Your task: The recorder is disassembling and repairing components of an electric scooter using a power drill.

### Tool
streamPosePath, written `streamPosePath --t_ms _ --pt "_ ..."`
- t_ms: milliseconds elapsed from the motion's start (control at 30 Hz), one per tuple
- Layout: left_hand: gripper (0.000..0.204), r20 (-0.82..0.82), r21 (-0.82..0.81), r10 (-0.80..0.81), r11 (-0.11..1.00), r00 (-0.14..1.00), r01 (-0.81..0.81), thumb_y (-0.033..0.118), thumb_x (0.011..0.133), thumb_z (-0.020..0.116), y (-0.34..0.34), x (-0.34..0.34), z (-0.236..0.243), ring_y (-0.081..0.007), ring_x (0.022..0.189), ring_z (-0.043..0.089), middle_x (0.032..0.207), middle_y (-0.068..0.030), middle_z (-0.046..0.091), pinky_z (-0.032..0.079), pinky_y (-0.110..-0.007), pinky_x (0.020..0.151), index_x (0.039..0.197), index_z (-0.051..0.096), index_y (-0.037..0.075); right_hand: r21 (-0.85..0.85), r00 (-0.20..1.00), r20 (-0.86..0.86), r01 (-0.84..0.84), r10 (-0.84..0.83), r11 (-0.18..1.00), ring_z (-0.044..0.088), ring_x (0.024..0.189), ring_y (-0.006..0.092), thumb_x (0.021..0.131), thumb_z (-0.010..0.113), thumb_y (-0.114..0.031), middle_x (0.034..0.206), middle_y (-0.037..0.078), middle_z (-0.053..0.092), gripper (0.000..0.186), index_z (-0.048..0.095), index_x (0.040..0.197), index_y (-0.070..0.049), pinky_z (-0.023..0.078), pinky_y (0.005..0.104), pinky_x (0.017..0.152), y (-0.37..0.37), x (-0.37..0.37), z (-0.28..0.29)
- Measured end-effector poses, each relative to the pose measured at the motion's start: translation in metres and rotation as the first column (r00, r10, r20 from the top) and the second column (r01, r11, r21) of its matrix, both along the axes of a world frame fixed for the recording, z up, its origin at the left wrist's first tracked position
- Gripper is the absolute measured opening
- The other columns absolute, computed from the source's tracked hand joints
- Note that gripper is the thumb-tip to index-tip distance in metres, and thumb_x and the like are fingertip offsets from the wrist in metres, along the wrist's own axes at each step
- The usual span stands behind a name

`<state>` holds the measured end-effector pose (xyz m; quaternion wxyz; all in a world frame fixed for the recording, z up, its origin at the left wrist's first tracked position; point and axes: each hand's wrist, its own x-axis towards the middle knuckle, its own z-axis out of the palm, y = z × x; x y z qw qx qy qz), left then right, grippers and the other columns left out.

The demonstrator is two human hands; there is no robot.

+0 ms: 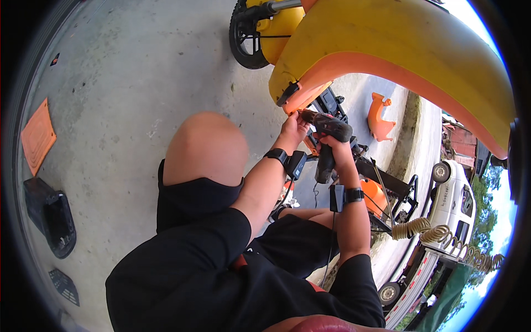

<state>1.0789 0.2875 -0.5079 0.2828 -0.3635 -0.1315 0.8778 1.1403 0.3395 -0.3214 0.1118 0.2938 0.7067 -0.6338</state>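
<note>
My right hand [336,145] grips a black cordless drill [331,126], its nose pointing left at the lower tip of a yellow and orange curved body panel [381,27]. My left hand [295,128] is closed at the drill's tip, against the orange edge of the panel; what its fingers pinch is too small to make out. A black fitting [287,92] sits on the panel just above that hand. Behind the drill are black frame parts [326,102], partly hidden by my hands and the tool.
A tire [241,52] is at the top. Loose orange parts [378,119] lie right; an orange plate [38,135] and black housing [47,216] lie on the concrete floor [116,94] left. A coiled hose [412,229] hangs right, before a parked white truck [453,205]. My bare knee is at centre.
</note>
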Motion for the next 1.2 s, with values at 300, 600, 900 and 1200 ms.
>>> streamPosePath --t_ms 300,600,900,1200 --pt "0.027 -0.078 -0.135 -0.213 0.970 0.974 0.202 0.022 0.102 0.035 0.009 -0.009 0.015 -0.0229 0.107 0.059 0.110 -0.0098 0.062 0.045 -0.043 0.101 0.109 0.054 0.004 0.107 0.998 -0.017 -0.054 0.056 0.993 0.060 0.056 0.0151 0.072 0.061 -0.002 0.074 0.007 0.063 0.024 0.062 0.096 0.001 0.051 0.0292 0.052 -0.006 -0.009 0.027" --pt "0.025 -0.159 -0.236 -0.329 0.928 0.931 0.287 0.022 0.100 0.039 -0.006 -0.008 -0.034 -0.0197 0.112 0.055 0.112 -0.0057 0.062 0.040 -0.038 0.104 0.113 0.056 0.009 0.179 0.991 -0.027 -0.124 0.131 0.976 0.060 0.056 0.0140 0.071 0.065 -0.004 0.070 0.006 0.062 0.022 0.063 0.093 0.000 0.050 0.0286 0.051 -0.014 -0.010 -0.001" --pt "0.027 -0.323 -0.174 -0.347 0.936 0.881 0.305 0.015 0.099 0.041 -0.012 -0.014 -0.043 -0.0167 0.109 0.059 0.116 -0.0077 0.063 0.041 -0.028 0.102 0.115 0.057 0.001 0.318 0.987 -0.059 -0.122 0.148 0.940 0.056 0.055 0.0120 0.067 0.063 -0.007 0.065 0.003 0.058 0.018 0.063 0.085 -0.002 0.047 0.0261 0.048 -0.022 -0.013 0.004" --pt "0.030 -0.514 -0.284 -0.374 0.923 0.772 0.258 0.023 0.100 0.038 -0.006 -0.005 -0.048 -0.0083 0.093 0.061 0.108 0.0019 0.066 0.044 -0.017 0.065 0.119 0.060 0.012 0.400 0.986 0.082 -0.164 0.143 0.902 0.059 0.054 0.0133 0.070 0.065 -0.012 0.067 0.005 0.062 0.017 0.065 0.083 -0.002 0.048 0.0283 0.050 -0.006 -0.010 -0.008"
